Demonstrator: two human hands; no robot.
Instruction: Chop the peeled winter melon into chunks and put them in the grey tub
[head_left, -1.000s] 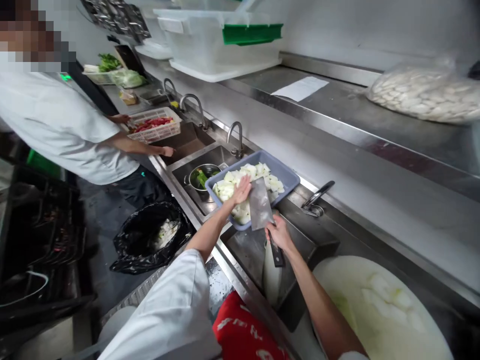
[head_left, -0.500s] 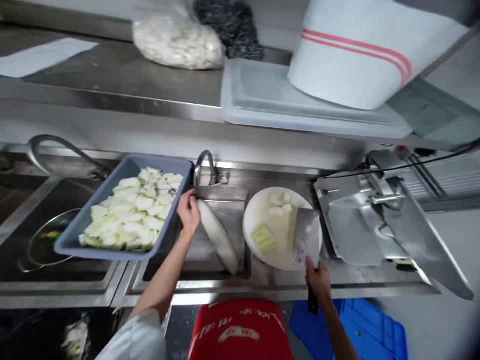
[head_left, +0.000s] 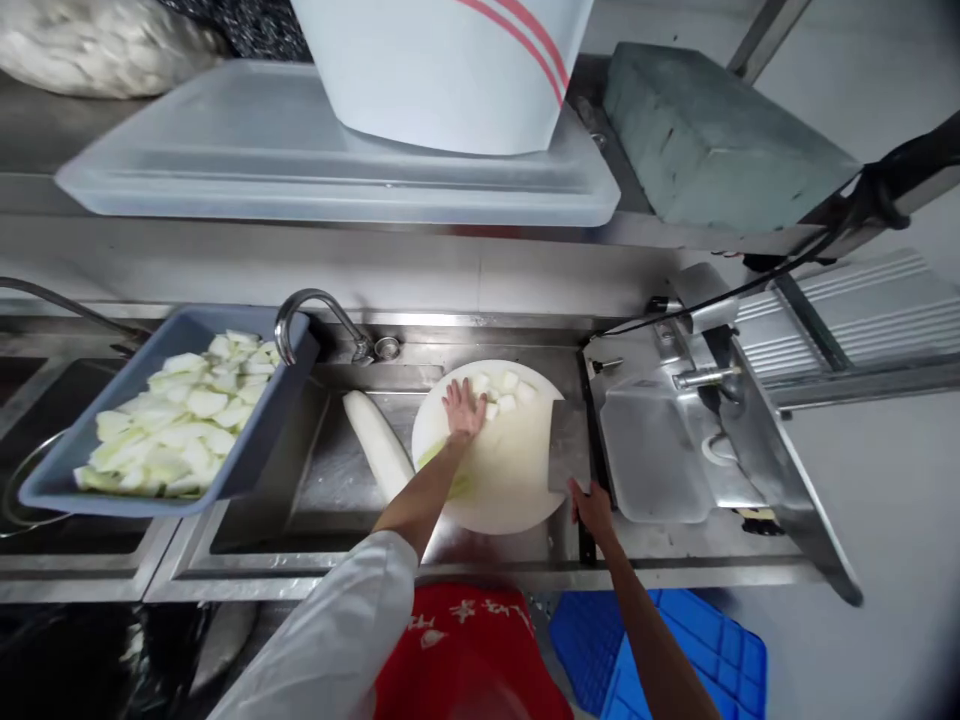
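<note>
My left hand (head_left: pixel 465 409) lies with fingers spread on the upper part of a round white cutting board (head_left: pixel 517 490), touching or beside pale cut chunks (head_left: pixel 510 390). Green-edged pieces (head_left: pixel 459 486) show partly behind my left forearm. In my right hand (head_left: pixel 592 508) is the handle of a cleaver (head_left: pixel 569 445), whose broad blade is over the board's right edge. A long white peeled gourd (head_left: pixel 377 440) lies in the sink, its lower end hidden by my left arm.
A blue-grey tub (head_left: pixel 259 440) of sliced pieces stands left, beside a curved faucet (head_left: pixel 322 298). A metal slicer (head_left: pixel 787 470) is at the right. Overhead, a shelf holds a plastic lid (head_left: pixel 360 190), a white bin (head_left: pixel 450 90) and a grey-green block (head_left: pixel 727 150).
My left hand has moved right, from the tub's edge and the gourd's top to the board. The cleaver has shifted to the board's right edge. The whole view has turned right.
</note>
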